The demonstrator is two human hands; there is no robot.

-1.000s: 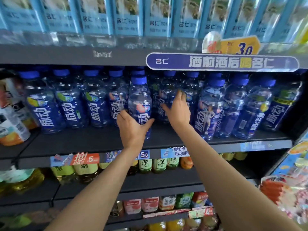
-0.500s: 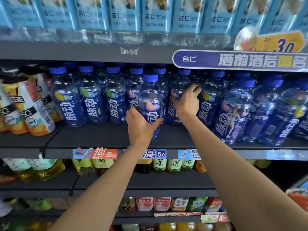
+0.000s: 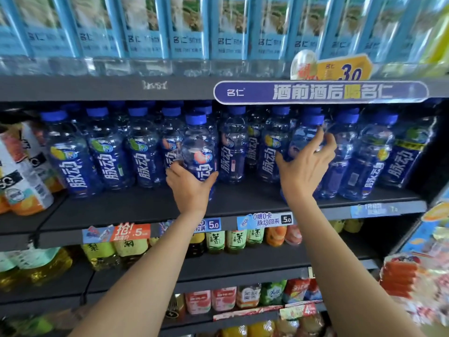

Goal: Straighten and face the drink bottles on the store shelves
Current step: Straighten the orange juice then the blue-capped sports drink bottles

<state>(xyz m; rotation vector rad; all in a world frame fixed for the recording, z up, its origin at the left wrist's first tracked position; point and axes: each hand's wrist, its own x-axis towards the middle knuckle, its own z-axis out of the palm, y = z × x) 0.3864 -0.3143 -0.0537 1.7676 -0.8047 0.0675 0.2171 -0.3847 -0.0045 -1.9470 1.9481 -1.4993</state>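
A row of clear blue-capped drink bottles with dark blue labels fills the middle shelf (image 3: 145,207). My left hand (image 3: 189,188) grips the lower part of one blue bottle (image 3: 199,147) that stands forward of the row, its peach label facing out. My right hand (image 3: 303,166) is wrapped around another blue bottle (image 3: 306,137) further right, also forward of its row, fingers curled round its side. Most of that bottle's label is hidden by my hand. Two bottles at the right (image 3: 352,166) stand tilted, with labels turned sideways.
Light blue boxed bottles (image 3: 184,27) line the top shelf above a purple banner (image 3: 320,92). White and orange bottles (image 3: 21,176) lean at the left. Tea and juice bottles (image 3: 235,239) fill the lower shelves. Snack packs (image 3: 408,285) hang at the right.
My right hand has moved right from a bottle near the centre to one further along and closed on it. My left hand keeps its hold on the same bottle. The view shifted slightly.
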